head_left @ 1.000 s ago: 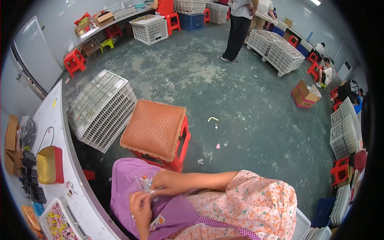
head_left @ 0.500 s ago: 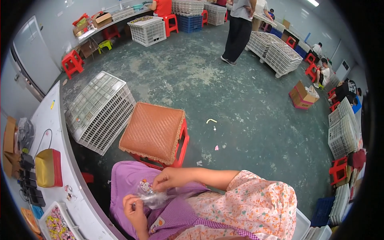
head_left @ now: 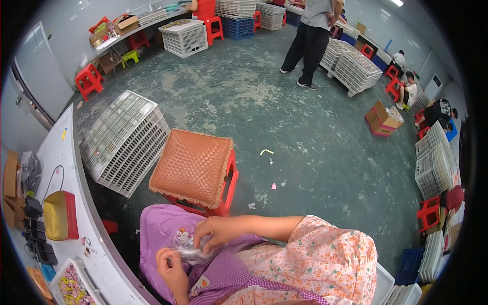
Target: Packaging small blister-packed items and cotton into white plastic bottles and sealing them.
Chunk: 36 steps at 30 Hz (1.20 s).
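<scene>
Over my lap, covered by a purple apron (head_left: pixel 229 274), I have a small crumpled clear plastic bag (head_left: pixel 190 255) between my hands. My left hand (head_left: pixel 172 269) pinches the bag's left side, fingers bent together. On the bag's right side is my right hand (head_left: pixel 216 234), its thumb and fingers curled down onto the plastic. What lies inside the bag, if anything, is too blurred to make out.
A red stool with a brown woven cushion (head_left: pixel 193 165) stands just ahead, beside a white slatted crate (head_left: pixel 127 142). Along my left runs a white table (head_left: pixel 66 168) bearing a yellow-and-red pouch (head_left: pixel 60 216) and a tray of small colourful pieces (head_left: pixel 76 284). A person (head_left: pixel 310 40) stands farther off.
My right hand has lowered a little over the bag, its fingers spreading more. The left hand stays nearly still. The standing person has taken a step, legs now apart.
</scene>
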Available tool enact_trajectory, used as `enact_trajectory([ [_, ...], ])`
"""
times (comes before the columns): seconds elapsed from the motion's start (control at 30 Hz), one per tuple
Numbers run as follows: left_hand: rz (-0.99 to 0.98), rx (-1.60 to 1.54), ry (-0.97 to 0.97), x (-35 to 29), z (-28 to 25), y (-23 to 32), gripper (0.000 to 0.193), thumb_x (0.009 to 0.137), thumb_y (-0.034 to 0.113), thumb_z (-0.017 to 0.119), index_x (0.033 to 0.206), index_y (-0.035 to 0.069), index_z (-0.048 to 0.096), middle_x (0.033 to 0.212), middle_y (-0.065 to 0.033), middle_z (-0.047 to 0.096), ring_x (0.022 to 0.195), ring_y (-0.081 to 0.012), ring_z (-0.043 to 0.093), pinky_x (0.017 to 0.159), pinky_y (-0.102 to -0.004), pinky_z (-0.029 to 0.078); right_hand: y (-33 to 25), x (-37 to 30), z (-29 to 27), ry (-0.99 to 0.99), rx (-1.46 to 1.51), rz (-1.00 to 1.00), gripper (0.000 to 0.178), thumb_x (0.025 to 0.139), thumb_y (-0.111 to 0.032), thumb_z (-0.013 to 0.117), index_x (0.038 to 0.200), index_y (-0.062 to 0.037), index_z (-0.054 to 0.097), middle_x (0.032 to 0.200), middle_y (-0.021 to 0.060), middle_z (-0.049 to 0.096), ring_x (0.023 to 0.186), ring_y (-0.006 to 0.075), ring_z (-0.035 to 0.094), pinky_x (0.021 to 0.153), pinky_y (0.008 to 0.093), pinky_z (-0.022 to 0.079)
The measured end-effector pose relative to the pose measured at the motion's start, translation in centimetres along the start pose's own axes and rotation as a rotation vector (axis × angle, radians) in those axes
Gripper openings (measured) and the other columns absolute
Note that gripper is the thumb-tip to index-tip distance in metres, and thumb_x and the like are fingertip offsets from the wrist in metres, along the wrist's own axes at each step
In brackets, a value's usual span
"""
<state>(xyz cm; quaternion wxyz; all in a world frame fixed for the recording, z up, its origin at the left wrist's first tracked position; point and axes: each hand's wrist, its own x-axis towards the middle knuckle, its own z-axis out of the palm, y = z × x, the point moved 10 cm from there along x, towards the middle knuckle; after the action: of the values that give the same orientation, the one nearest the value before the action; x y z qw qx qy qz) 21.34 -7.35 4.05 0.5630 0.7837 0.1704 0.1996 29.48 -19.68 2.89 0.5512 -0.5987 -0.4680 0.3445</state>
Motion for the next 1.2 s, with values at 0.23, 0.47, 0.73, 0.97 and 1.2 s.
enact_trajectory([
  [0.23,-0.042,-0.034,0.035,0.0,-0.2,-0.5,0.008,0.079,0.004,0.057,0.076,0.000,0.051,0.085,-0.0065,0.050,0.080,-0.0160,0.047,0.073,-0.0261,0.038,-1.7,0.8,0.4,0.123,-0.182,-0.135,0.022,0.067,-0.016,0.070,0.083,-0.0036,0.062,0.076,0.0087,0.060,0.076,0.0243,0.056,0.067,0.0348,0.043],
  [0.47,-0.079,-0.120,0.001,-0.2,-0.2,-1.8,0.009,0.082,0.006,0.055,0.079,0.002,0.048,0.085,-0.0042,0.048,0.078,-0.0138,0.045,0.074,-0.0254,0.038,-1.1,0.7,0.0,0.181,-0.252,-0.157,0.017,0.068,-0.014,0.068,0.078,-0.0034,0.060,0.072,0.0106,0.058,0.071,0.0266,0.055,0.063,0.0372,0.042],
  [0.73,-0.146,-0.667,0.121,0.5,-3.1,-4.8,0.006,0.091,0.008,0.043,0.094,0.004,0.046,0.084,-0.0018,0.046,0.077,-0.0095,0.045,0.072,-0.0209,0.038,-1.0,-1.5,-5.1,0.440,-0.164,-0.116,0.013,0.079,-0.014,0.061,0.078,-0.0025,0.053,0.078,0.0106,0.055,0.076,0.0242,0.051,0.068,0.0337,0.041],
  [0.97,-0.182,0.067,-0.253,-0.5,1.9,-2.5,0.023,0.083,0.008,0.056,0.104,-0.001,0.053,0.088,-0.0035,0.057,0.079,-0.0102,0.053,0.070,-0.0230,0.042,-0.8,-0.4,-2.4,0.338,0.044,-0.066,0.014,0.083,-0.014,0.057,0.084,-0.0020,0.051,0.082,0.0070,0.054,0.076,0.0149,0.052,0.069,0.0283,0.042],
  [1.2,-0.248,-0.098,-0.066,-0.2,0.1,-3.7,0.015,0.074,0.002,0.061,0.087,-0.004,0.059,0.078,-0.0045,0.056,0.075,-0.0118,0.052,0.068,-0.0259,0.042,-1.0,-0.5,-1.8,0.232,0.043,0.071,0.014,0.083,-0.016,0.058,0.088,-0.0032,0.053,0.077,0.0060,0.055,0.074,0.0155,0.053,0.066,0.0297,0.042],
])
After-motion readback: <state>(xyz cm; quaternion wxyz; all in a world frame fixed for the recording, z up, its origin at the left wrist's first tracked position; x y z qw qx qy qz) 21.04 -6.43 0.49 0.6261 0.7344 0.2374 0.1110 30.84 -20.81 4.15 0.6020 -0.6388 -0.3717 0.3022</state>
